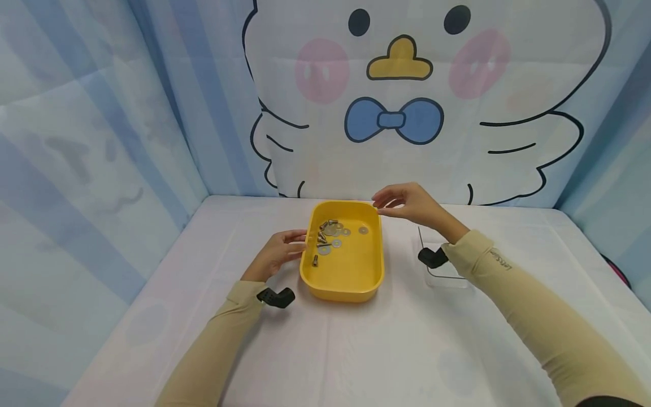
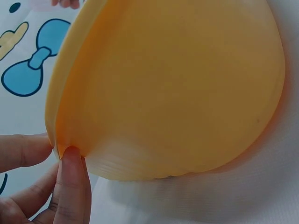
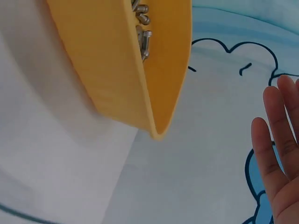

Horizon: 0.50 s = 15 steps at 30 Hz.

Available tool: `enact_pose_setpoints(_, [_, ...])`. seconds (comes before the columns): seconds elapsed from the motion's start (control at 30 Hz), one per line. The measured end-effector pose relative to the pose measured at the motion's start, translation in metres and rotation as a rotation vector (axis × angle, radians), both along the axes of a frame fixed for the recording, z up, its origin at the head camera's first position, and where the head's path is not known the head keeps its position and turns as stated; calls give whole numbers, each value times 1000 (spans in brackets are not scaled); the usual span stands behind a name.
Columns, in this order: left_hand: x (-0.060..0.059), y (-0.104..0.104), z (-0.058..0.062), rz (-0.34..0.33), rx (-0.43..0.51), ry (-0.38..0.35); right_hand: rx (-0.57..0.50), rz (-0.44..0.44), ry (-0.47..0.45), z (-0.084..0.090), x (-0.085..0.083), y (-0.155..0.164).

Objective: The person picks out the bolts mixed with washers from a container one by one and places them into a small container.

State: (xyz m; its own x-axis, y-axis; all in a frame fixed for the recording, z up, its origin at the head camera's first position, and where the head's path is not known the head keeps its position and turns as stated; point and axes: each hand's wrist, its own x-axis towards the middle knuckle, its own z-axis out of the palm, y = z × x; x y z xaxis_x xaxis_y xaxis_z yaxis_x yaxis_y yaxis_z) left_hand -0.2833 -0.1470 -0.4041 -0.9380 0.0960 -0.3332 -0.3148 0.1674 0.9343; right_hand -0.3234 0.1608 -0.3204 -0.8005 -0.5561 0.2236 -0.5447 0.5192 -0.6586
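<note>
Left hand point(image 2: 42, 186) pinches rim of yellow tray point(image 1: 351, 271) mid-table — bolts point(image 1: 321, 233), washers point(image 1: 339, 230) inside. Right hand point(image 1: 407, 203) relaxed, fingers straight, near far corner — sleeve print unreadable.

Overhead head view; close wrist views

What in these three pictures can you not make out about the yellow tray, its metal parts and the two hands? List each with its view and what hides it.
1. Head view: the bolts and washers in the yellow tray are too small to count.
2. Left wrist view: the tray's underside fills the frame and hides its contents; the left hand is cut by the edge.
3. Right wrist view: the right hand is cut by the edge.
4. Head view: the clear container is partly behind the right forearm.
</note>
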Motion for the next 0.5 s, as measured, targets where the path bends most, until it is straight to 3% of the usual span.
enact_pose_setpoints(0.2, [0, 2, 2, 29, -3, -16, -28, 39, -29, -1, -5, -23])
enact_pose_setpoints(0.5, [1, 0, 1, 5, 13, -7, -55, 58, -107, -12, -13, -56])
